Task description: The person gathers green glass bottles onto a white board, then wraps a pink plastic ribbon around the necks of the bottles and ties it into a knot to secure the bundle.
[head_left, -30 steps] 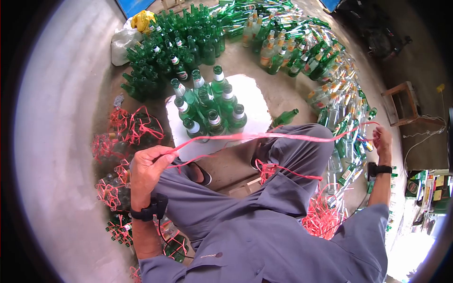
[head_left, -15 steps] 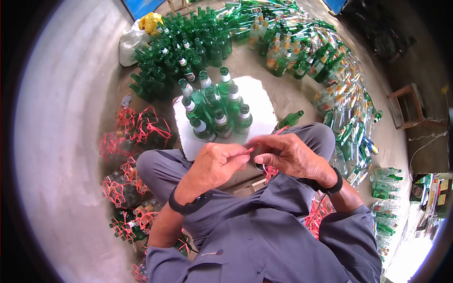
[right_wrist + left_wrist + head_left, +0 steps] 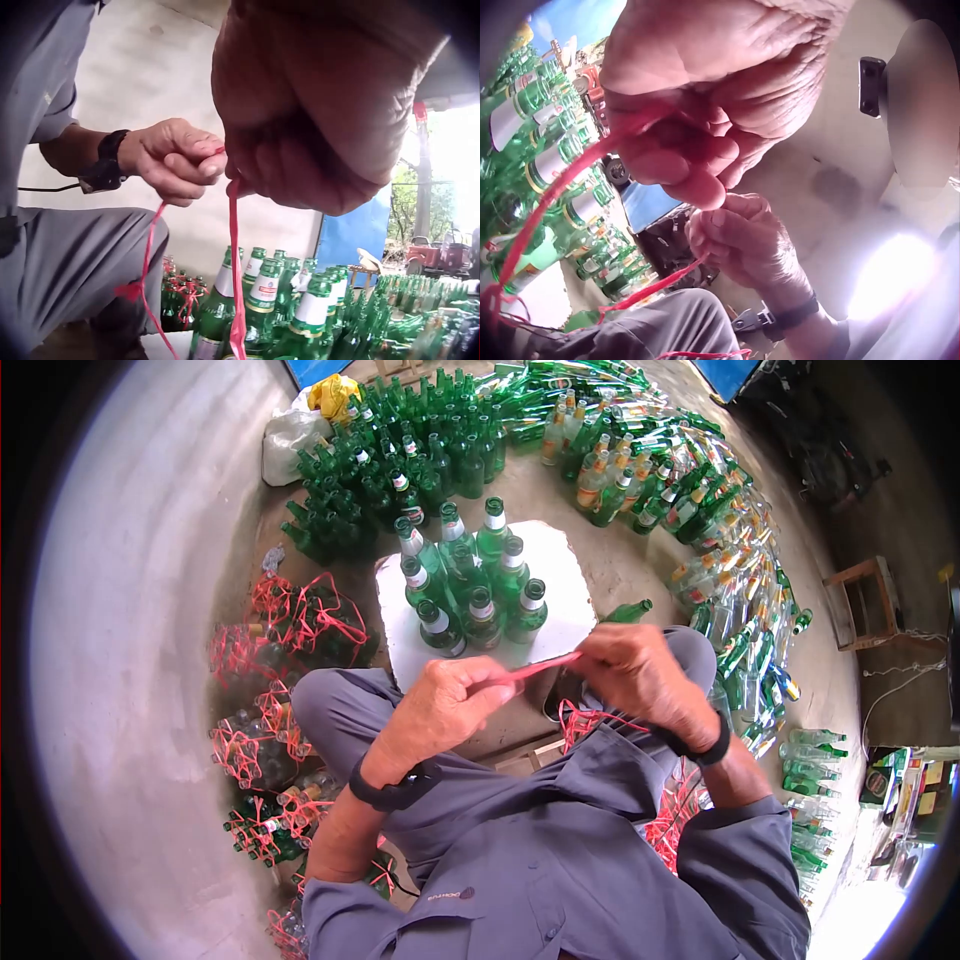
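Note:
A red plastic strip (image 3: 541,667) is stretched between the two hands, above the lap. The left hand (image 3: 437,710) pinches one part between thumb and curled fingers. Curled round the other part is the right hand (image 3: 643,678). In the right wrist view the strip (image 3: 237,300) hangs from the right hand (image 3: 307,112), and another length falls from the left hand (image 3: 176,159). Beyond the hands, several green bottles (image 3: 482,622) stand upright in a tight group on a white board (image 3: 570,600). The right palm's inner side is in shadow.
One green bottle (image 3: 628,612) lies right of the board. Many green bottles (image 3: 385,480) stand behind, and piled bottles (image 3: 745,580) curve along the right. Bundles tied with red strip (image 3: 240,750) lie at the left. A wooden frame (image 3: 862,605) stands far right.
The right hand has come from far right to beside the left hand, then moved slightly away again. The strip, stretched wide earlier, now shows a short taut length between them.

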`<state>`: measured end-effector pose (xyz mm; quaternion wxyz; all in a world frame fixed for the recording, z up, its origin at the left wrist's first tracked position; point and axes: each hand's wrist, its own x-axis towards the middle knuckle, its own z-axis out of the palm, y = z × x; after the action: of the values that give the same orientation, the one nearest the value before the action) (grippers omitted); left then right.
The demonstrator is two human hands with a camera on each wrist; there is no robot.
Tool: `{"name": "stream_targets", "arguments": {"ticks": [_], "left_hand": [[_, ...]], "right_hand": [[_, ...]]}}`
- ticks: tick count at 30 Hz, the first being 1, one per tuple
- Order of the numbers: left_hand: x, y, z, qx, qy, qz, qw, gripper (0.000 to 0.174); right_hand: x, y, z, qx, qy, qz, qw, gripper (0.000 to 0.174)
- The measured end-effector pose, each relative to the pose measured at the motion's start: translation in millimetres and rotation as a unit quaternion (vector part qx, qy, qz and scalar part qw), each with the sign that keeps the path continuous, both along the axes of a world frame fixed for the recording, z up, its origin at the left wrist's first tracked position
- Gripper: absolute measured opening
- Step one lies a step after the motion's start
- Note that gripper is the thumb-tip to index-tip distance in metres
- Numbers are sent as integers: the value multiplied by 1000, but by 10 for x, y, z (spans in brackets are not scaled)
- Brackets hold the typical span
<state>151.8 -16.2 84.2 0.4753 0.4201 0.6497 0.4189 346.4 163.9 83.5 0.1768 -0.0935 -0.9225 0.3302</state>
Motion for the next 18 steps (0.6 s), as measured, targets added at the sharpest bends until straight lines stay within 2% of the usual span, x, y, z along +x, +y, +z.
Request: {"name": "stream_targets", "arguments": {"ticks": [2, 5, 6, 8, 13, 15, 16, 18], "left_hand": [[-77, -50, -27, -7, 23, 5, 1000, 17], [-177, -142, -156, 28, 30, 29, 999, 15], [-208, -171, -168, 28, 29, 28, 999, 15], [-268, -217, -183, -1, -10, 44, 999, 13], [-371, -264, -160, 15, -45, 73, 996, 11], [-416, -265, -168, 30, -47, 79, 995, 11], [-434, -262, -164, 32, -36, 75, 996, 11], [-477, -255, -170, 34, -24, 70, 997, 12]], "right_hand": [[139, 195, 60, 29, -15, -106, 994, 3], [417, 638, 13, 52, -10, -209, 976, 2], [514, 771, -18, 58, 8, -239, 969, 4], [762, 1044, -83, 15, -50, -313, 948, 13], [1361, 1576, -265, 83, -55, -406, 909, 23], [1649, 1775, -393, 173, -115, -438, 874, 25], [1759, 1832, -440, 172, -115, -439, 875, 25], [2009, 1940, -560, 107, -111, -550, 821, 22]]}}
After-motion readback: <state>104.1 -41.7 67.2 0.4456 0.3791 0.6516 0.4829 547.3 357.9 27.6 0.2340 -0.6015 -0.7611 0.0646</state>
